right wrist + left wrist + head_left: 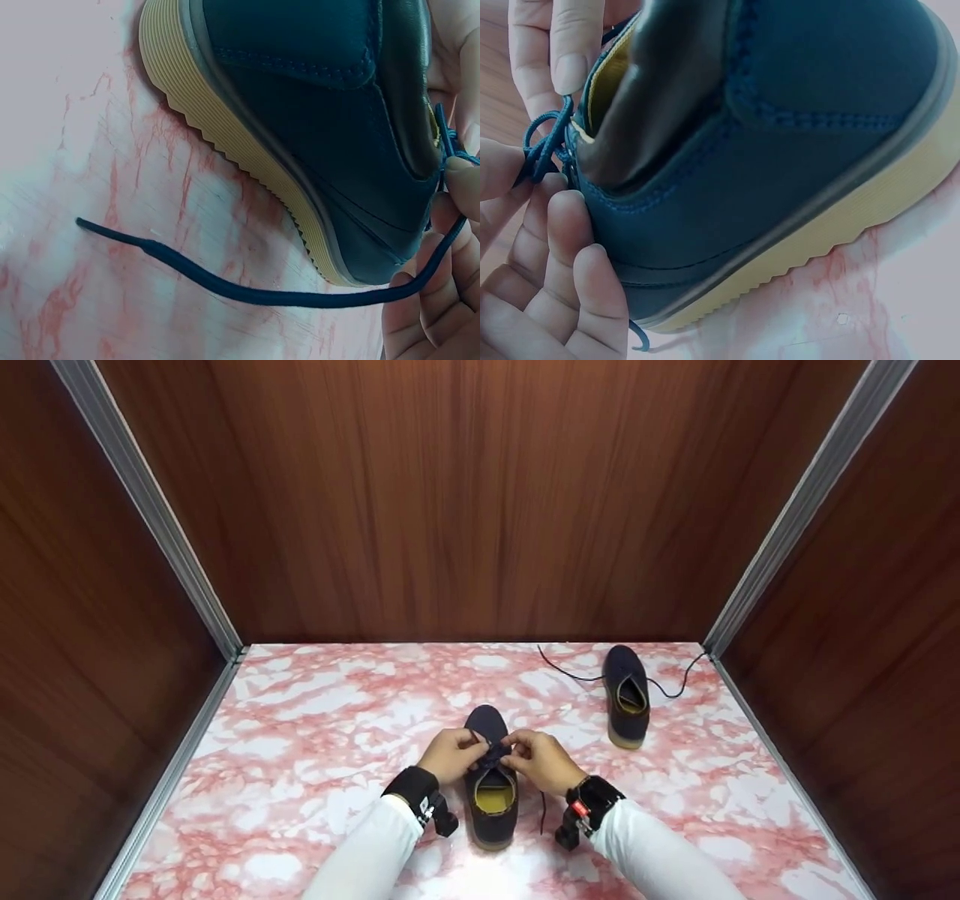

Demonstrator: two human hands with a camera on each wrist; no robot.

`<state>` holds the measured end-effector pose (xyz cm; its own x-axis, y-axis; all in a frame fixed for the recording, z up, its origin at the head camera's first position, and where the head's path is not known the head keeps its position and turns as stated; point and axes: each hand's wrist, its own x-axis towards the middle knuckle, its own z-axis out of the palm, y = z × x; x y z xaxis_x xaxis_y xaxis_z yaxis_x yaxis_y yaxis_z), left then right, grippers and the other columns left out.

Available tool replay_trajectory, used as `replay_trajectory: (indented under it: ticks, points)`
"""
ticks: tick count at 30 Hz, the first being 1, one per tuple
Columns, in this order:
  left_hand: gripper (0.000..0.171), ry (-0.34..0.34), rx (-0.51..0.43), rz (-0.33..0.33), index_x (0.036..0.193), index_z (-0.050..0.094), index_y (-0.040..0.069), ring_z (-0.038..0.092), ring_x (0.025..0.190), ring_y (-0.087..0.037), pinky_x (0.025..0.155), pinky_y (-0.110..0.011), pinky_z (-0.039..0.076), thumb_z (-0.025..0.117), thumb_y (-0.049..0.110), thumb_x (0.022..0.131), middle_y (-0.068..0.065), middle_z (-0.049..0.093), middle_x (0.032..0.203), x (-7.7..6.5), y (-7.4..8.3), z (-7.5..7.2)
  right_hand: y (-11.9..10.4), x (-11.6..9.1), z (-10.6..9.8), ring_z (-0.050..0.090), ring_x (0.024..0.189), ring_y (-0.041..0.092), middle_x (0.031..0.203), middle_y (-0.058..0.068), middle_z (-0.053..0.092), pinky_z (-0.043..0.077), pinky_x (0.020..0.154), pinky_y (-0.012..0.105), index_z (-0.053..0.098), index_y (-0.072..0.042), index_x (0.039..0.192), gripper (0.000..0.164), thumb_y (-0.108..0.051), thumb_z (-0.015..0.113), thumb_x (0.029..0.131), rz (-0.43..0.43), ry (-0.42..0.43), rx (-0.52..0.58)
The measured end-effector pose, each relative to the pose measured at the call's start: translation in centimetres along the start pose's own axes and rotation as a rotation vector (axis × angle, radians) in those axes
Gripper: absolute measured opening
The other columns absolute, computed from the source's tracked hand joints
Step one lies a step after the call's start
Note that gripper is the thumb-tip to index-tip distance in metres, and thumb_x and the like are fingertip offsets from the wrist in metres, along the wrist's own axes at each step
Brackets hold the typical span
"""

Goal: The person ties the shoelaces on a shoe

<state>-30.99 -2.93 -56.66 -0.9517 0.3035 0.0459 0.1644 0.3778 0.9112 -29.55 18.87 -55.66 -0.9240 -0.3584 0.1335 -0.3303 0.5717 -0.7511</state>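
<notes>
A dark navy lace-up shoe (495,831) with a yellow insole stands on its sole in front of me, toe pointing away. My left hand (450,755) is at its left side, thumb and fingers pinching the shoelace (544,150) above the tongue. From the right, my right hand (546,763) pinches the lace too, its fingertips close to the left ones. Crossed and looped strands show between the fingers in the left wrist view. One loose lace end (300,298) runs from under the right fingers out beside the shoe. The exact knot is partly hidden by fingers.
A matching navy shoe (628,727) stands at the back right, its laces (574,675) spread out to both sides. The tabletop (315,735) has a red and white marbled pattern. Brown wood-grain panels (465,510) with metal corner rails (165,525) enclose it.
</notes>
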Motion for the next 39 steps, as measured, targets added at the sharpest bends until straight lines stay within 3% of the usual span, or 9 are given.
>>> replay_trajectory:
  ticks: [8, 16, 21, 29, 34, 39]
  points:
    - [0.017, -0.005, -0.011, 0.006, 0.1, 0.076, 0.005, 0.064, 0.067, -0.01, 0.065, -0.022, 0.053, 0.069, 0.021, 0.099, -0.012, 0.076, 0.087, -0.2, -0.1, 0.0, 0.2, 0.5, 0.7, 0.051, 0.063, 0.0, 0.073, -0.002, 0.062, 0.042, 0.061, 0.018, 0.07, -0.009, 0.099, 0.007, -0.012, 0.076, 0.095, -0.01, 0.06, 0.0]
    - [0.015, -0.013, -0.104, 0.067, 0.11, 0.072, 0.0, 0.069, 0.074, -0.028, 0.065, -0.022, 0.053, 0.069, 0.009, 0.098, -0.014, 0.073, 0.096, -0.1, 0.0, 0.0, 0.0, 0.6, 1.0, 0.051, 0.065, 0.0, 0.072, -0.006, 0.058, 0.043, 0.062, 0.017, 0.068, -0.009, 0.091, 0.009, -0.012, 0.075, 0.096, -0.009, 0.095, -0.006]
    - [0.02, -0.031, -0.156, 0.081, 0.116, 0.069, 0.004, 0.066, 0.074, -0.025, 0.063, -0.024, 0.052, 0.07, 0.01, 0.097, -0.01, 0.067, 0.092, 0.1, 0.1, -0.1, -0.1, 0.6, 1.1, 0.052, 0.064, 0.0, 0.072, -0.005, 0.06, 0.044, 0.061, 0.017, 0.067, -0.009, 0.09, 0.011, -0.013, 0.074, 0.096, 0.015, 0.097, -0.001]
    - [0.014, -0.021, -0.171, 0.013, 0.109, 0.063, 0.001, 0.069, 0.073, -0.016, 0.067, -0.031, 0.06, 0.061, 0.014, 0.104, -0.018, 0.07, 0.096, 0.1, -0.4, -0.3, 0.0, 0.5, 1.1, 0.053, 0.064, 0.001, 0.073, -0.006, 0.06, 0.044, 0.062, 0.018, 0.065, -0.01, 0.088, 0.012, -0.014, 0.075, 0.096, 0.014, 0.102, -0.028]
    - [0.036, -0.028, -0.21, -0.021, 0.139, 0.051, -0.007, 0.07, 0.073, -0.014, 0.067, -0.031, 0.061, 0.053, 0.011, 0.108, -0.017, 0.068, 0.098, 0.0, -0.6, -0.5, 0.0, 0.5, 1.2, 0.053, 0.064, 0.002, 0.072, -0.006, 0.059, 0.044, 0.061, 0.018, 0.064, -0.011, 0.086, 0.014, -0.013, 0.075, 0.095, 0.021, 0.104, -0.041]
    - [0.041, -0.06, -0.296, -0.064, 0.145, 0.044, -0.008, 0.069, 0.074, -0.013, 0.066, -0.028, 0.058, 0.048, 0.008, 0.107, -0.015, 0.067, 0.105, -0.3, -0.7, -0.5, 0.0, 0.7, 1.4, 0.052, 0.064, 0.002, 0.071, -0.006, 0.058, 0.043, 0.061, 0.018, 0.063, -0.011, 0.083, 0.015, -0.012, 0.076, 0.092, 0.012, 0.118, -0.055]
